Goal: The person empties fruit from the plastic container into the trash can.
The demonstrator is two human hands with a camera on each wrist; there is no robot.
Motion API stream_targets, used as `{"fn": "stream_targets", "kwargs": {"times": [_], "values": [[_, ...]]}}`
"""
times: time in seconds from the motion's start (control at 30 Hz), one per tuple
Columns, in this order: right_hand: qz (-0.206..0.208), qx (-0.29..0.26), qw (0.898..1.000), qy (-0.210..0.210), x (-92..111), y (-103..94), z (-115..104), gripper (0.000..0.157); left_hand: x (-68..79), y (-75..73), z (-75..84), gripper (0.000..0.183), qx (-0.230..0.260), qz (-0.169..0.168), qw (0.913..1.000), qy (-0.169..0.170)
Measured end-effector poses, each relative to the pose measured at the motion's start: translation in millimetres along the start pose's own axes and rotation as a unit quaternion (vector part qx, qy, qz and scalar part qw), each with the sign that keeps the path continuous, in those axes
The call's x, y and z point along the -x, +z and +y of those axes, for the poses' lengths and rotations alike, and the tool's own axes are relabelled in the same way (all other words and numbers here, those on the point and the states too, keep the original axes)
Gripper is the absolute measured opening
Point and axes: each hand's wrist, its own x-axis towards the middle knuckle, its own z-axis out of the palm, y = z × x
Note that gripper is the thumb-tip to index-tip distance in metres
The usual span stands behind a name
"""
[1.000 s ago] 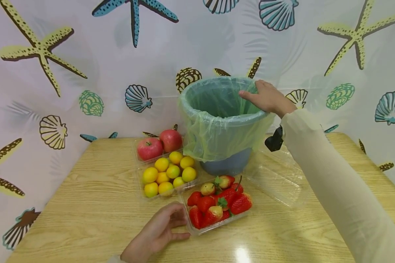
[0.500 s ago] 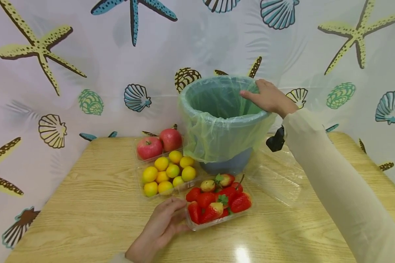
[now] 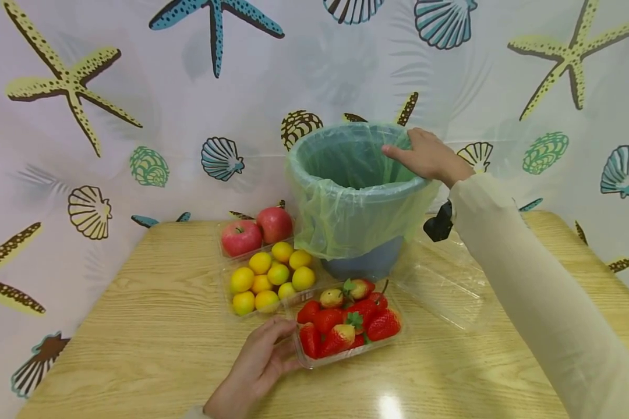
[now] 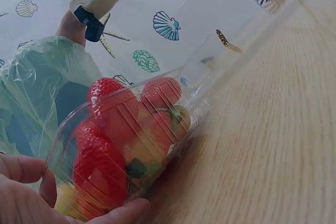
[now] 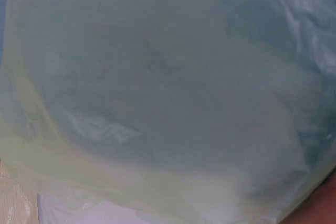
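My left hand grips the near left end of a clear plastic container full of strawberries. In the left wrist view the thumb and a finger show at the container's end wall, with red strawberries behind the plastic. My right hand holds the right rim of a blue trash bin, its thumb reaching over the opening. A thin yellow-green bag lines the bin and hangs over its rim. Mostly the blurred bag fills the right wrist view.
Left of the bin are a clear container of small yellow citrus fruit and two red apples in another. More clear plastic lies to the right. The wooden table backs onto a shell-and-starfish curtain.
My left hand has closed in on the strawberry container, whose near left corner has shifted slightly up and right. The right hand stays on the bin rim.
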Motion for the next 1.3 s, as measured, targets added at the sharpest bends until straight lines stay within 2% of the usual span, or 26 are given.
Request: {"fn": "stream_targets", "kwargs": {"times": [0.13, 0.27, 0.4, 0.63, 0.83, 1.1, 1.3], "values": [[0.0, 0.001, 1.0, 0.002, 0.4, 0.0, -0.3, 0.088, 0.1, 1.0, 0.1, 0.017, -0.003, 0.002, 1.0, 0.0], [0.001, -0.001, 1.0, -0.001, 1.6, 0.1, 0.0, 0.086, 0.5, 0.7, 1.3, 0.01, -0.002, -0.017, 0.9998, -0.006], [0.001, -0.002, 1.0, -0.003, 2.1, 0.2, 0.9, 0.085, 0.8, -0.1, 1.4, 0.015, 0.002, -0.043, 0.999, -0.014], [0.0, -0.002, 1.0, -0.001, 0.9, 0.5, 2.0, 0.086, 1.1, -1.3, -1.5, 0.014, -0.011, -0.051, 0.9986, -0.004], [0.002, -0.002, 1.0, 0.001, 1.9, 0.2, 2.5, 0.086, -0.4, -2.3, -4.2, 0.013, -0.02, -0.078, 0.9964, -0.027], [-0.001, -0.006, 1.0, 0.005, 2.7, 0.5, 0.2, 0.088, 2.0, -3.4, -5.9, 0.017, -0.028, -0.061, 0.9969, -0.042], [-0.004, -0.008, 1.0, 0.007, 2.4, 0.3, -0.1, 0.089, 7.2, -5.7, -0.2, 0.018, -0.04, -0.069, 0.9962, -0.035]]}}
